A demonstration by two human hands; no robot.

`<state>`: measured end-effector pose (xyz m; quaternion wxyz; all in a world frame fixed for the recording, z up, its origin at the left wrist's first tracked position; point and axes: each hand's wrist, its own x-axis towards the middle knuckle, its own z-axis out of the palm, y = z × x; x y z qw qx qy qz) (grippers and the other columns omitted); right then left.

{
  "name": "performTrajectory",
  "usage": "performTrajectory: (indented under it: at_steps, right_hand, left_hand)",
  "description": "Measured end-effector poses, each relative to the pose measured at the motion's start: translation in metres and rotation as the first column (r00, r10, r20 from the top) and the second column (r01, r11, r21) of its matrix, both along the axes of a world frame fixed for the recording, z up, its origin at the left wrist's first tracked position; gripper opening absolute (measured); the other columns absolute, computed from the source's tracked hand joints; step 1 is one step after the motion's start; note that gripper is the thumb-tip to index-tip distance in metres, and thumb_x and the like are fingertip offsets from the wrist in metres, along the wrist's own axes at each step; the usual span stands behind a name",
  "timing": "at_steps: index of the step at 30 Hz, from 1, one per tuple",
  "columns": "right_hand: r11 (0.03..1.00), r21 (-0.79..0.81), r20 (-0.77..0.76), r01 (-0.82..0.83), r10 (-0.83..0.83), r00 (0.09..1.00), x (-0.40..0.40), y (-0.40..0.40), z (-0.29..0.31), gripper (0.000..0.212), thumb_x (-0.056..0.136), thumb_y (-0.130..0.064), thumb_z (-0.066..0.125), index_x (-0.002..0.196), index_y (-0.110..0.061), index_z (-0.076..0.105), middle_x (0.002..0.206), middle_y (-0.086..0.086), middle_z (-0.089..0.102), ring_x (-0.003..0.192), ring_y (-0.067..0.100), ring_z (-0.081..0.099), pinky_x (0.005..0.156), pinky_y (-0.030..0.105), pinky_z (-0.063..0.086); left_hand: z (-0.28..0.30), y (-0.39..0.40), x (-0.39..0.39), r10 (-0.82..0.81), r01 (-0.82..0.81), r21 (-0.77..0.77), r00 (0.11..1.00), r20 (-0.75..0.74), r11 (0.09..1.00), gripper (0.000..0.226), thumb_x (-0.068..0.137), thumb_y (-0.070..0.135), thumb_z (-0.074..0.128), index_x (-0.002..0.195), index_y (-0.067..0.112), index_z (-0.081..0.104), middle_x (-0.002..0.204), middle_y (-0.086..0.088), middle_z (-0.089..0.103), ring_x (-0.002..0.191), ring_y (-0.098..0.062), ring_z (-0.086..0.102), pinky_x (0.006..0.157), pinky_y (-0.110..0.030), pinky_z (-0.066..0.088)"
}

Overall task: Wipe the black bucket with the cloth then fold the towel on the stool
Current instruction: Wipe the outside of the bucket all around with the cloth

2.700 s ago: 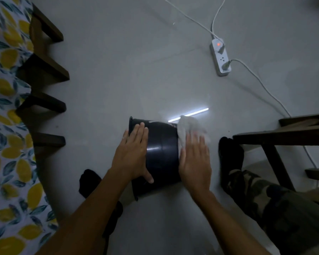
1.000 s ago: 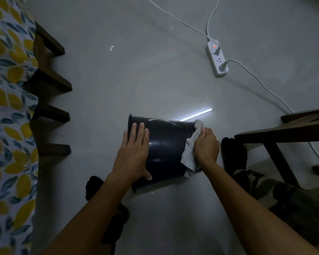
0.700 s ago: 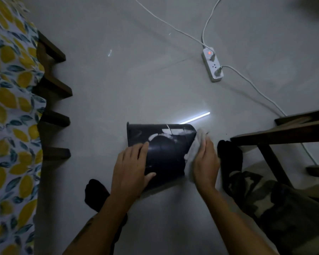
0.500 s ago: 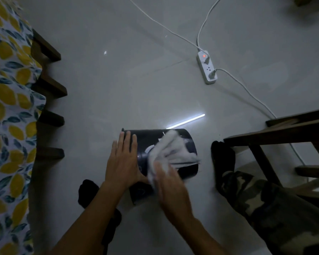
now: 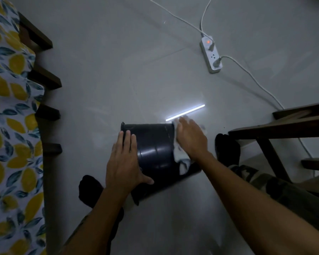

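Note:
The black bucket (image 5: 155, 150) lies on its side on the grey floor, rim toward the left. My left hand (image 5: 125, 162) rests flat on its upper side near the rim, fingers spread, steadying it. My right hand (image 5: 191, 138) presses the white cloth (image 5: 180, 161) against the bucket's base end on the right. The cloth hangs down below my palm. A dark wooden stool (image 5: 276, 126) stands at the right edge; no towel shows on the part in view.
A white power strip (image 5: 211, 56) with cables lies on the floor at the upper right. A bed with lemon-print sheet (image 5: 9, 126) and dark wooden slats lines the left edge. My feet in black socks (image 5: 227, 148) flank the bucket.
My right hand with the cloth has swept from the bucket's upper side to its base end on the right. The left hand has stayed on the bucket near the rim.

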<state>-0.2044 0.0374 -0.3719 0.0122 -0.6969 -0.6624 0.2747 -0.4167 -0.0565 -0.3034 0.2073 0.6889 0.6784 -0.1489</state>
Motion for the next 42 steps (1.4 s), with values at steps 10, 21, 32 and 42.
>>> performTrajectory:
  at_steps: [10, 21, 32, 42]
  right_hand:
    - [0.954, 0.141, -0.206, -0.264, 0.289, 0.935, -0.064, -0.033, 0.028, 0.034, 0.106, -0.044, 0.039, 0.124, -0.026, 0.061, 0.116, -0.001, 0.067, 0.104, 0.017, 0.063, 0.098, 0.039, 0.053]
    - [0.961, 0.207, -0.098, -0.184, 0.208, 0.973, -0.048, -0.134, 0.018, 0.056, 0.111, -0.034, 0.025, 0.162, -0.01, 0.027, 0.168, 0.018, 0.026, 0.158, 0.031, 0.018, 0.127, 0.051, 0.019]
    - [1.0, 0.013, -0.014, 0.009, -0.009, 1.0, -0.024, 0.033, 0.012, 0.042, 0.104, -0.034, 0.035, 0.115, -0.012, 0.069, 0.119, 0.015, 0.069, 0.106, 0.038, 0.066, 0.093, 0.042, 0.05]
    - [0.896, -0.023, -0.183, 0.444, -0.441, 0.879, 0.014, 0.02, 0.021, 0.038, 0.111, -0.022, 0.03, 0.112, -0.005, 0.063, 0.101, 0.016, 0.066, 0.094, 0.036, 0.059, 0.076, 0.035, 0.034]
  left_hand:
    - [-0.011, -0.021, 0.002, -0.052, 0.052, 0.041, 0.999, 0.002, 0.998, 0.161, 0.036, 0.096, 0.061, 0.155, -0.002, 0.015, 0.164, -0.021, 0.01, 0.152, -0.04, 0.0, 0.121, -0.054, 0.017]
    - [-0.01, 0.007, -0.003, -0.046, 0.045, 0.051, 0.999, 0.017, 0.998, 0.149, 0.046, 0.087, 0.068, 0.155, 0.0, 0.017, 0.165, -0.02, 0.01, 0.152, -0.036, 0.002, 0.119, -0.057, 0.022]
    - [-0.004, 0.022, -0.003, -0.008, 0.008, 0.019, 1.0, -0.015, 1.0, 0.165, 0.034, 0.095, 0.064, 0.157, 0.005, 0.001, 0.167, -0.012, -0.004, 0.152, -0.033, -0.011, 0.122, -0.054, 0.012]
    - [0.014, 0.024, 0.012, 0.015, -0.015, 0.02, 1.0, 0.016, 1.0, 0.157, 0.043, 0.081, 0.077, 0.157, 0.01, -0.003, 0.167, -0.004, -0.01, 0.149, -0.034, -0.021, 0.111, -0.05, 0.036]
